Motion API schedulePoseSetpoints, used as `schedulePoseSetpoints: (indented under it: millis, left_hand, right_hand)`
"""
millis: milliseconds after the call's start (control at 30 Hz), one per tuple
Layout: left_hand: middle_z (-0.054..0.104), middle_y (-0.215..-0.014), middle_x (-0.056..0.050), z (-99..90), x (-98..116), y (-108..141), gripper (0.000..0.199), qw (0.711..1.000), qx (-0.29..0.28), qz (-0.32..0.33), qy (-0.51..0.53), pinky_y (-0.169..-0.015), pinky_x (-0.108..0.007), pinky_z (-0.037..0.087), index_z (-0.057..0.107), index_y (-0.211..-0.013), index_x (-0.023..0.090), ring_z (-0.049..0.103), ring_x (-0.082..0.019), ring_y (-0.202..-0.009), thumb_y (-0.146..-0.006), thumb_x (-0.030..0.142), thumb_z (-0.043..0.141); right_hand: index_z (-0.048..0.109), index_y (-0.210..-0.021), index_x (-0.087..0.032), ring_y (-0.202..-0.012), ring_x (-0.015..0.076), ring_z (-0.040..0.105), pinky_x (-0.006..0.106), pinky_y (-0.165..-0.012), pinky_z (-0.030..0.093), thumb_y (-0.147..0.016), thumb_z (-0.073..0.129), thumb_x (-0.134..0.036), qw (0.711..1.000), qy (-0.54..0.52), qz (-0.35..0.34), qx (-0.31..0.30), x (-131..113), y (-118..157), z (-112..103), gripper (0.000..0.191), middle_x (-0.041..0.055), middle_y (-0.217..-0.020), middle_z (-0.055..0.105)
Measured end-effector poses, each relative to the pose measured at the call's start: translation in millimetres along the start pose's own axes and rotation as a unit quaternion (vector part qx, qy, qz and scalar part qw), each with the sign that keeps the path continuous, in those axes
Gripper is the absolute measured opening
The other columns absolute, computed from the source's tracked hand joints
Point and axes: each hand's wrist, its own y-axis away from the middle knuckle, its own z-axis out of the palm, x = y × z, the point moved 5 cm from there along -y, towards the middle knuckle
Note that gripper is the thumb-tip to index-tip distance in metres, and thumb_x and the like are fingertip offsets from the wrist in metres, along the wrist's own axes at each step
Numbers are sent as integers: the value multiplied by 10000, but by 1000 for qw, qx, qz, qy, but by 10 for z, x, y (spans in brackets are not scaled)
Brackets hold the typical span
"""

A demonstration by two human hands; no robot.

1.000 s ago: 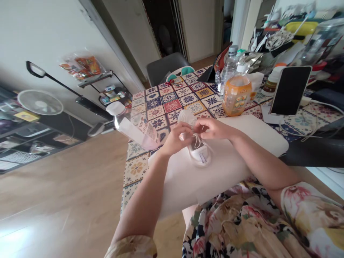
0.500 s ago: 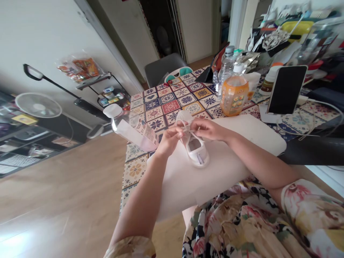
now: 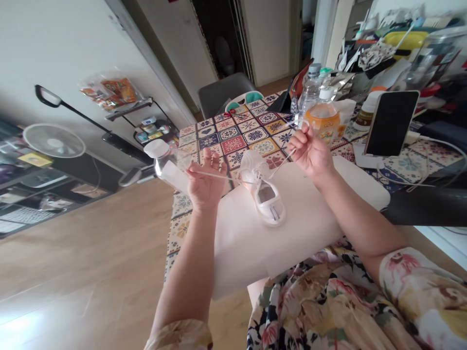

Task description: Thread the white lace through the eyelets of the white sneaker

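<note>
A small white shoe [image 3: 270, 214] rests on a white sheet [image 3: 248, 248] at the table's near edge, its opening toward me and its toe pointing away. Two laces run out from its front, one to each side. My left hand [image 3: 206, 182], palm up, pinches the left lace [image 3: 219, 175] between thumb and finger, the other fingers raised. My right hand [image 3: 310, 153] is closed on the right lace [image 3: 282, 163], held up in front of the orange-labelled bottle. Both laces look stretched out from the shoe.
A white-capped bottle [image 3: 158, 154] leans behind my left hand. An orange-labelled bottle [image 3: 323, 119], a clear bottle [image 3: 310, 90] and a phone on a stand [image 3: 392, 124] stand at the right. Red scissors [image 3: 230, 113] lie toward the far edge of the patterned table [image 3: 233, 144].
My hands were together over the shoe's front. They have moved apart, left hand to the left, right hand up and to the right, drawing the laces outward.
</note>
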Motion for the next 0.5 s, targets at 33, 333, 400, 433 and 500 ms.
schedulePoseSetpoints:
  millis: [33,333,400,433,500]
  left_hand:
    - [665,-1064,5,-1,22,-1,334,1000,5,12,2,-811,-281,518,650,-669,269,610,-164,-994,-749,590,696]
    - [622,-559,1,297,-325,213,289,962,-118,-161,-184,-448,-198,407,740,-702,168,529,-84,-477,-542,347,900]
    - [658,-599,-3,344,-449,279,349,954,-113,-190,-200,-490,-203,439,761,-803,159,547,-82,-496,-535,333,903]
    - [665,-608,-3,348,-488,297,359,956,-96,-188,-204,-486,-201,433,762,-823,160,540,-76,-491,-543,341,897]
    - [671,-615,-6,338,-531,315,327,960,-63,-165,-217,-482,-197,433,756,-779,157,542,-75,-494,-557,358,886]
  right_hand:
    - [497,-761,-237,-532,84,421,208,-546,451,-855,674,-430,999,12,-13,31,-34,-18,-46,278,-67,-595,361]
    - [587,-739,-197,-468,67,397,219,-452,304,-761,731,-499,961,269,-6,-62,286,181,182,335,-53,-564,519]
    - [637,-746,-172,-546,85,480,226,-509,347,-782,722,-438,925,356,-8,-134,378,277,303,282,-16,-631,597]
    - [650,-756,-165,-563,88,491,225,-521,351,-806,700,-405,908,386,-16,-165,405,318,348,250,-8,-647,611]
    - [657,-781,-156,-553,83,477,218,-516,340,-847,648,-351,882,422,-31,-205,426,375,399,206,-8,-645,609]
